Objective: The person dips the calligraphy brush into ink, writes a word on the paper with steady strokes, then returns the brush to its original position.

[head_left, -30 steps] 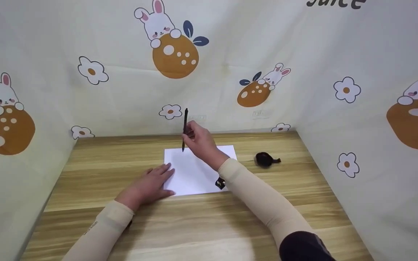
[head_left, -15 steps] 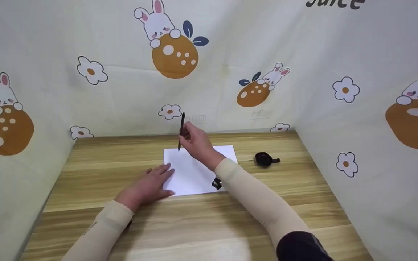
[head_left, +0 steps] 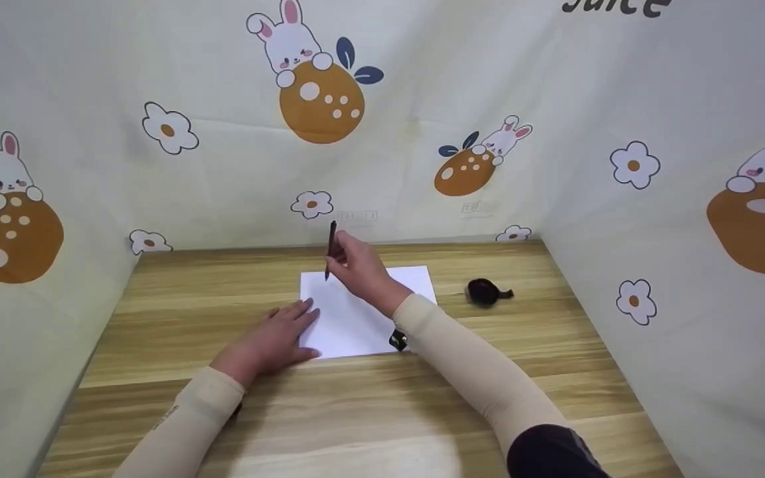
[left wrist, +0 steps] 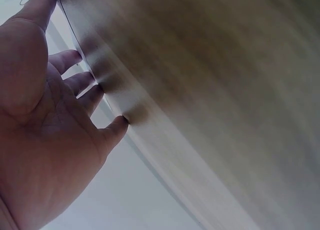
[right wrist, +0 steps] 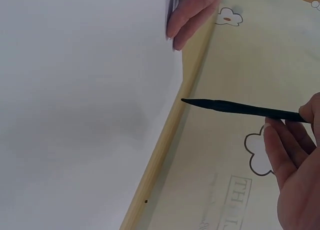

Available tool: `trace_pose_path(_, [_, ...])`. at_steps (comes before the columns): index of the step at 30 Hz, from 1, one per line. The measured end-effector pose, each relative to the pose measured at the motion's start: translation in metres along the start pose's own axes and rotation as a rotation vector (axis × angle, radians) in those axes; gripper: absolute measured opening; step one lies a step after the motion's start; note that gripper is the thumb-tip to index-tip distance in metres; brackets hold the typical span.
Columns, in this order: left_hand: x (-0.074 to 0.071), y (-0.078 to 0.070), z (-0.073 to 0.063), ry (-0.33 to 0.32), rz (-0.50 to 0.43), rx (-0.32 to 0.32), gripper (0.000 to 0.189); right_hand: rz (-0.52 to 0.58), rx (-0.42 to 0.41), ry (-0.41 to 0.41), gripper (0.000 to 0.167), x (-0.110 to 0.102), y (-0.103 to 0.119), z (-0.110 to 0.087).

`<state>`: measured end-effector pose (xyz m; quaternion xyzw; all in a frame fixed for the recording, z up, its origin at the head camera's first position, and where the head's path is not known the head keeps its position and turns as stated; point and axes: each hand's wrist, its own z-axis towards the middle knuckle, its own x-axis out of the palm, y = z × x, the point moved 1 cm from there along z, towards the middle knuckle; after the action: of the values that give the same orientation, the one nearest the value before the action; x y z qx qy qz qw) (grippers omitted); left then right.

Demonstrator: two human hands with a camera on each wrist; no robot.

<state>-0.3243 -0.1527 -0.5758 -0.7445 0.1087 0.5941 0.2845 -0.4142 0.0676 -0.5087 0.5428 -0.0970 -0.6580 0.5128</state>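
Note:
A sheet of white paper (head_left: 349, 325) lies flat on the wooden table. My left hand (head_left: 273, 338) rests at its left edge, fingers spread and fairly straight; the left wrist view shows the palm side of that hand (left wrist: 45, 100). Between thumb and fingers my right hand (head_left: 359, 265) pinches a slim black brush (head_left: 331, 247), nearly upright over the paper's upper left part. In the right wrist view, the brush (right wrist: 240, 108) has a pointed dark tip near the paper's edge, and the paper (right wrist: 75, 90) shows no marks there.
To the right of the paper stands a small black dish (head_left: 484, 292) with a short handle. A small black object (head_left: 398, 340) shows by the right sleeve, over the paper's lower right. Printed cloth walls (head_left: 243, 179) close in the table's back and sides.
My right hand has shifted slightly left with the brush, then lowered a little toward the paper. The left hand has stayed on the paper's edge.

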Motion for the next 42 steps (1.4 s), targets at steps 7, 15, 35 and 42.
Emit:
trace_pose_path(7, [-0.001,0.000,-0.001,-0.018,0.007,0.015,0.088,-0.014,-0.019,0.025,0.011,0.004,-0.001,-0.001])
trace_pose_path(15, [-0.002,-0.001,-0.001,-0.011,0.021,0.019,0.088,-0.050,0.009,0.061,0.010,0.009,-0.005,-0.004])
trace_pose_path(35, [0.000,-0.001,-0.001,-0.009,0.023,0.004,0.088,-0.068,0.016,0.090,0.012,0.014,-0.008,-0.014])
trace_pose_path(42, [-0.001,-0.001,-0.001,-0.036,0.004,0.040,0.086,-0.075,0.000,0.086,0.014,0.014,-0.008,-0.018])
